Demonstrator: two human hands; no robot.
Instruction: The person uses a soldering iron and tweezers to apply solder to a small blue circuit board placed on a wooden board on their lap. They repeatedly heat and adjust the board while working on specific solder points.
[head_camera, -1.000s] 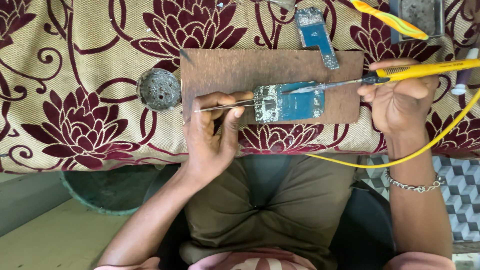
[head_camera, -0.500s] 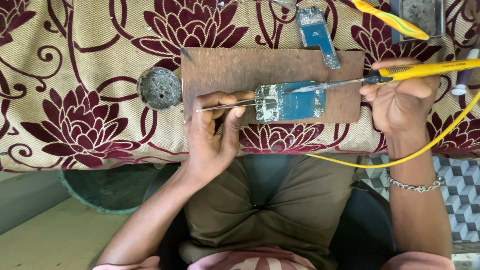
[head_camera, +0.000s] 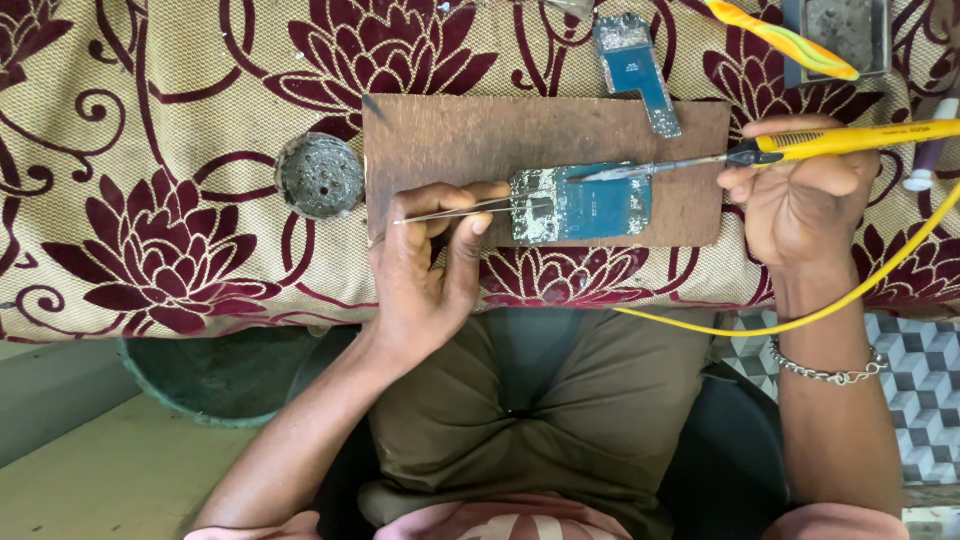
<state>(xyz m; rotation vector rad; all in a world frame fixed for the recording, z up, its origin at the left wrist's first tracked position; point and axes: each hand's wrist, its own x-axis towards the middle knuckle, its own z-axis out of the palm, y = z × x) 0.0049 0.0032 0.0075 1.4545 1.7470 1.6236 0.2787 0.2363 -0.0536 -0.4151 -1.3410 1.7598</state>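
Two tools on blue circuit board, left hand grasping tweezers, right hand grasping soldering iron

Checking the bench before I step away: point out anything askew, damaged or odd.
A second blue circuit board lies tilted, half off the top edge of the wooden board. The yellow cord hangs off the table edge. Otherwise the left hand with tweezers and the right hand with soldering iron look orderly.

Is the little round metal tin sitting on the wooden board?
No, the round tin sits on the flowered cloth, just left of the wooden board.
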